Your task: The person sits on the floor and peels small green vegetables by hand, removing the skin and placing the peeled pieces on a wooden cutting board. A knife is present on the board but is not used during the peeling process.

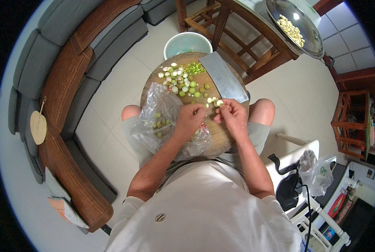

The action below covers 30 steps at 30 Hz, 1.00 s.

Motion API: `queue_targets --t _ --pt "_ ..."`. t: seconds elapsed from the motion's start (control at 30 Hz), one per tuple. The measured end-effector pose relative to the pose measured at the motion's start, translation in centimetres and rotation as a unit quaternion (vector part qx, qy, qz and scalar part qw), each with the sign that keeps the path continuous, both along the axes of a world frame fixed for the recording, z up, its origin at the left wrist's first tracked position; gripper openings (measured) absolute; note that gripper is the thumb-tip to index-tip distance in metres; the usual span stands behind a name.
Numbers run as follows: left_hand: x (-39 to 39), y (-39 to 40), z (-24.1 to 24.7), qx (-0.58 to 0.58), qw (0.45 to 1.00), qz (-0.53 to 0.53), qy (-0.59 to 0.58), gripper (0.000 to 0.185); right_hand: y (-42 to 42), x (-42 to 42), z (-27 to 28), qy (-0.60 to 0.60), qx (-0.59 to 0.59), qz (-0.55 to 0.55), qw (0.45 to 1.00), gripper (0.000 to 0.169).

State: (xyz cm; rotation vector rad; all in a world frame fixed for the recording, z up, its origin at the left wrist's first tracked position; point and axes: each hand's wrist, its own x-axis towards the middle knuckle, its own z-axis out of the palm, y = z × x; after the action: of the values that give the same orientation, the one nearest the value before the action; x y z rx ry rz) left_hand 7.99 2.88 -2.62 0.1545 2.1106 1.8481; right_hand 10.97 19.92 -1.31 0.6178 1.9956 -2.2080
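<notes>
My right hand (233, 116) pinches a pale, round half shell or seed piece (220, 103) between thumb and fingers, over the right part of a round wooden board (219, 138). Beside it, my left hand (192, 119) is curled with its fingertips together; a small dark green thing seems to show between them. A clear plastic bag (162, 104) holding green-brown seeds (158, 124) lies under and left of my left hand. Farther up the board are a pile of green and white seed shells (178, 78), small green slivers (194, 68) and a broad metal blade (223, 77).
A pale plastic tub (187, 41) stands on the floor beyond the board. At the upper right, a metal pan (296, 28) with pale peeled pieces rests on a wooden-framed table (263, 28). A white chair (313, 146) with bags is at my right, a sofa (80, 75) at my left.
</notes>
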Motion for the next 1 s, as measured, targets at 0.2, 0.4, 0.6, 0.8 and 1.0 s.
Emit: queue_targets --t 0.2,0.4,0.6,0.8,1.0 --pt "-0.1 -0.3 0.0 0.005 1.000 0.003 0.010 0.019 0.7 -0.3 -0.2 0.125 0.381 0.064 0.914 0.016" --pt "0.0 -0.5 0.0 0.001 1.000 -0.002 0.007 0.019 0.3 -0.7 0.9 0.140 0.521 0.108 0.835 0.011" --pt "0.1 -0.4 0.3 -0.026 0.999 -0.005 0.024 0.020 -0.4 -0.8 1.1 0.090 0.571 0.143 0.804 0.010" --pt "0.0 0.0 -0.3 -0.015 0.999 0.006 0.045 0.019 -0.2 -0.7 1.5 0.200 0.389 0.092 0.895 0.021" --pt "0.2 0.5 0.6 -0.013 0.998 -0.025 0.049 0.018 -0.7 -0.4 2.1 0.150 0.237 0.089 0.956 0.016"
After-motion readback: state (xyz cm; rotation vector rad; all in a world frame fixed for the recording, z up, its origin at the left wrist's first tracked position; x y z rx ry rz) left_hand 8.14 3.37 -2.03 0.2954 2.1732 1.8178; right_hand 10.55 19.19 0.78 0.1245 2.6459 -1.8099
